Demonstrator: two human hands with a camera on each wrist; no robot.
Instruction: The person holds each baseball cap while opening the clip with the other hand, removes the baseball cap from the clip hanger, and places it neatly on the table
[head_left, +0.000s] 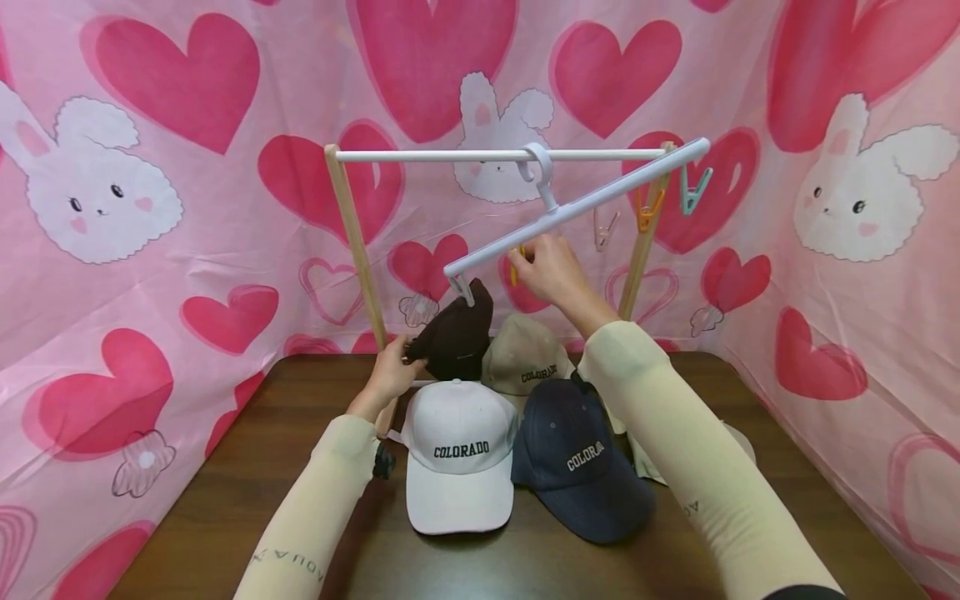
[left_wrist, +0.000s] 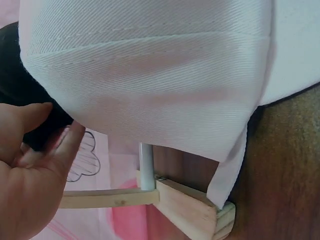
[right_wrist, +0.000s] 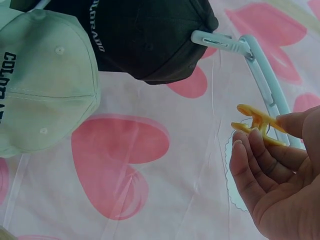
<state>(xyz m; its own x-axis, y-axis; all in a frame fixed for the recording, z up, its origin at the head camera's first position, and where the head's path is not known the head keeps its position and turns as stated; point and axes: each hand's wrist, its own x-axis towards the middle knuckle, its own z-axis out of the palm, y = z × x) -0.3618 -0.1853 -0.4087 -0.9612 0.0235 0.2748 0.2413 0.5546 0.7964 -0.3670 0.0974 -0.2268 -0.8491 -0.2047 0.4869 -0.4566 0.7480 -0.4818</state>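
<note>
A black cap (head_left: pixel 453 342) hangs from a pale clip (head_left: pixel 462 290) at the low left end of a white hanger (head_left: pixel 600 193). My left hand (head_left: pixel 392 372) holds this cap's left edge between thumb and fingers; in the left wrist view a white cap (left_wrist: pixel 150 85) hides part of that grip. Just under the hanger, my right hand (head_left: pixel 553 268) pinches a yellow clip (right_wrist: pixel 257 125) by its handles. The clip's jaws stand apart with nothing between them. The hanger's hook is over the rack's white rod (head_left: pixel 435 156), and its right end tips upward.
In front of the rack lie the white cap (head_left: pixel 459 429) and a navy cap (head_left: pixel 577 458). A beige cap (head_left: pixel 523 357) sits behind them, and another pale cap (head_left: pixel 742 442) is partly behind my right arm. Orange (head_left: pixel 648 212), pink (head_left: pixel 604 232) and teal (head_left: pixel 694 193) clips hang at right.
</note>
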